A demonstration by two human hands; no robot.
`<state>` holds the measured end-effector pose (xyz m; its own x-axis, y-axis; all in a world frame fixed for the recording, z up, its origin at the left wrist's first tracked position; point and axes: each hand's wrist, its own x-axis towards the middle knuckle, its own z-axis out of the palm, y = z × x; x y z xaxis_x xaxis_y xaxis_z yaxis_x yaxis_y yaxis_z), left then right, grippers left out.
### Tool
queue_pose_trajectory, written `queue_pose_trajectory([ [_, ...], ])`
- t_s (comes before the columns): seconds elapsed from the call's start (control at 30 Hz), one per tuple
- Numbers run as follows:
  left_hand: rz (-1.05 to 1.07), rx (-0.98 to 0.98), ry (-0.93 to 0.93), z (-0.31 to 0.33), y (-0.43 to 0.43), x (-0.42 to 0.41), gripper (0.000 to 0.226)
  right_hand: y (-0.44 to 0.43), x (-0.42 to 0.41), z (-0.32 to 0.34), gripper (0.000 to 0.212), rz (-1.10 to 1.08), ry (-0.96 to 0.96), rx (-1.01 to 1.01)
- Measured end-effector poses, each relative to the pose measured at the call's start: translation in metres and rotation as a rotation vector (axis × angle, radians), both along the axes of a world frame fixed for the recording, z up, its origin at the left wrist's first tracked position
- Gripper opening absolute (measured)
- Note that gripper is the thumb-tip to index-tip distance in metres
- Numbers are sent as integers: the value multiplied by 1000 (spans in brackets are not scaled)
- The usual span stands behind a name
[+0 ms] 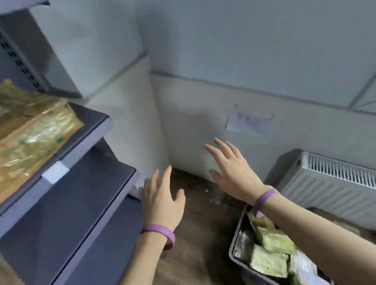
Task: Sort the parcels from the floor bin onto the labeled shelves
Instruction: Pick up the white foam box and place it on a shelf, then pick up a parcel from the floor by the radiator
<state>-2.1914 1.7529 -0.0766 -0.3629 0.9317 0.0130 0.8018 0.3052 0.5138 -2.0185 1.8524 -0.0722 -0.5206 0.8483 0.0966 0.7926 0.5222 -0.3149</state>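
A dark floor bin (236, 246) at the lower right holds several parcels (270, 261) in greenish-brown wrapping. Grey-blue shelves (90, 192) stand on the left, and a white label (55, 172) is clipped to one shelf edge. On the upper shelf lies a large brown taped parcel (19, 136). My left hand (161, 198) hovers beside the shelf ends, fingers spread, holding nothing. My right hand (234, 170) is raised in front of the wall above the bin, also spread with nothing in it. Both wrists wear purple bands.
A white radiator (349, 185) stands against the wall behind the bin. A paper sheet (248, 122) is stuck to the wall. Wooden floor (199, 234) shows between shelves and bin. Another brown parcel (3, 273) sits on a lower shelf at far left.
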Motion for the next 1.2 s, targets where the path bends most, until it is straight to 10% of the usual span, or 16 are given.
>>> queue_pose_trajectory([
  [0.43,-530,-284,-297,-75,41,237,60,-68,292,-60,63,-592,-61,-205],
  [0.93,-455,-576,-214,-197,99,499,59,-51,562,-224,59,-656,-78,-632],
  [1.2,-500,-663,-69,-361,137,549,58,-26,612,-388,62,-670,-165,-793],
])
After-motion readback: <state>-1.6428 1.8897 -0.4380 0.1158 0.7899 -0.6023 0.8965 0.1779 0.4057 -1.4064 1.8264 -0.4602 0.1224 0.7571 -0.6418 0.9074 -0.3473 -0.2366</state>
